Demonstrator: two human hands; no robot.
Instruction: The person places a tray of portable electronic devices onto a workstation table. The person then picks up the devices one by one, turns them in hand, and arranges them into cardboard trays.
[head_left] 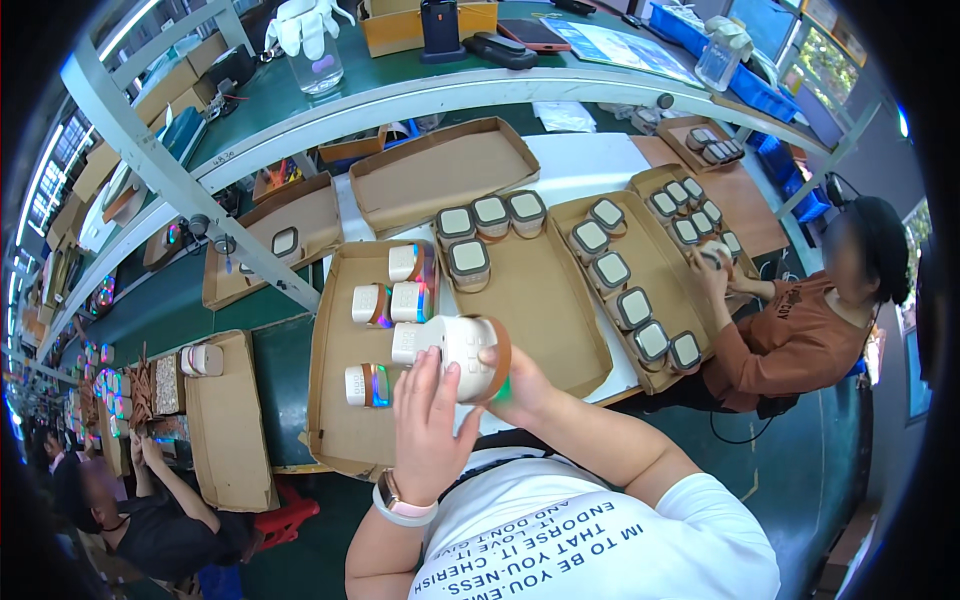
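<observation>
In front of my chest I hold a small cream speaker with a brown strap along its right side and a row of raised buttons on its face. Its lower right edge gives off a green glow. My right hand grips that strap side, thumb on the face. The fingers of my left hand lie long against the speaker's left edge, its thumb near the bottom corner. Just beyond is a cardboard tray with several similar speakers, some lit in colours.
Another cardboard tray holds several dark-rimmed speakers. A third tray lies before a co-worker on the right, who handles a speaker. A second co-worker sits at lower left. A metal shelf frame crosses above the bench.
</observation>
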